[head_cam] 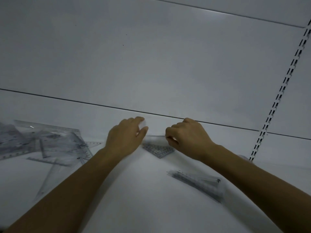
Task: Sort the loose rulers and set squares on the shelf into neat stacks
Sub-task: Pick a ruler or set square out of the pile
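Both forearms reach forward. The right grip (pixel 188 137) curls, pinching one clear plastic set square (pixel 158 149) flat on the white shelf (pixel 151 199). Whether the left grip (pixel 126 137) holds it too I cannot tell, as it is blurred. One jumbled heap of clear rulers (pixel 50 142) lies left, one small ruler stack (pixel 198 182) right.

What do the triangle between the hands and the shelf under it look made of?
The set square: likely clear plastic, smooth; the white shelf shows through it around printed scale marks. The shelf: probably painted metal, smooth white with a soft sheen, though the dim picture leaves that open.
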Tool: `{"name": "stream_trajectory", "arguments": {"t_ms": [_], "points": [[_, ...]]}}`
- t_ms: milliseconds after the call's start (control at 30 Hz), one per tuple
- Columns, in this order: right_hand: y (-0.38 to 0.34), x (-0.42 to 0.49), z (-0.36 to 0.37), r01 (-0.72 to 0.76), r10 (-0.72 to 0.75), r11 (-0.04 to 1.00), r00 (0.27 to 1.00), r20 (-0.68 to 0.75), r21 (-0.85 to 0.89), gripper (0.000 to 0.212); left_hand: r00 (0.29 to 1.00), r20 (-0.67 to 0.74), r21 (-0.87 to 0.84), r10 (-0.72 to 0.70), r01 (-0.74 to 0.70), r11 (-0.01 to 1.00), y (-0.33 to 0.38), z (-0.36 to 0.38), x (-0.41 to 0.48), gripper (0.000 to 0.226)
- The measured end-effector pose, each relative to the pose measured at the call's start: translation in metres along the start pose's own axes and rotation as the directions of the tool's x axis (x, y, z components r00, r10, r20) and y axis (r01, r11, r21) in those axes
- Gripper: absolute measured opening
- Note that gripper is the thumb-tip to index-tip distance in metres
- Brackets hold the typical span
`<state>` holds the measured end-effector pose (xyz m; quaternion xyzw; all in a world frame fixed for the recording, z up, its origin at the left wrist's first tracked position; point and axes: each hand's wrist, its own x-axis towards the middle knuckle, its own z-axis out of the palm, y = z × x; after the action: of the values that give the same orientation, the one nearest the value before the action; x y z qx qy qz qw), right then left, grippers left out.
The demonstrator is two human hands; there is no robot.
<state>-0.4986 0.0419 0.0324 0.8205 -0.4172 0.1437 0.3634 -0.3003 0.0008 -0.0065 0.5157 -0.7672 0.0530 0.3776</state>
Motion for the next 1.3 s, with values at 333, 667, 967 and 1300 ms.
{"name": "stream_trajectory", "arguments": {"t_ms": [333, 667, 967, 1300], "points": [[-0.010, 0.002, 0.030, -0.141, 0.057, 0.978, 0.888, 0.457, 0.152, 0.030, 0.899, 0.340, 0.065, 0.276, -0.315, 0.947, -0.010, 0.008, 0.002, 0.040], [-0.020, 0.003, 0.022, -0.081, 0.086, 0.996, 0.933, 0.349, -0.029, 0.033, 0.953, 0.185, 0.248, 0.239, -0.280, 0.927, 0.005, 0.030, -0.002, 0.048], [-0.058, 0.026, -0.010, -0.114, 0.109, 0.993, 0.938, 0.330, -0.006, 0.027, 0.953, 0.274, 0.314, 0.130, -0.216, 0.925, 0.001, 0.005, -0.004, 0.041], [-0.172, 0.086, -0.021, -0.345, 0.104, 0.906, 0.742, 0.662, 0.244, 0.086, 0.786, 0.612, 0.345, -0.087, -0.166, 0.924, -0.161, -0.122, -0.006, 0.069]]}}
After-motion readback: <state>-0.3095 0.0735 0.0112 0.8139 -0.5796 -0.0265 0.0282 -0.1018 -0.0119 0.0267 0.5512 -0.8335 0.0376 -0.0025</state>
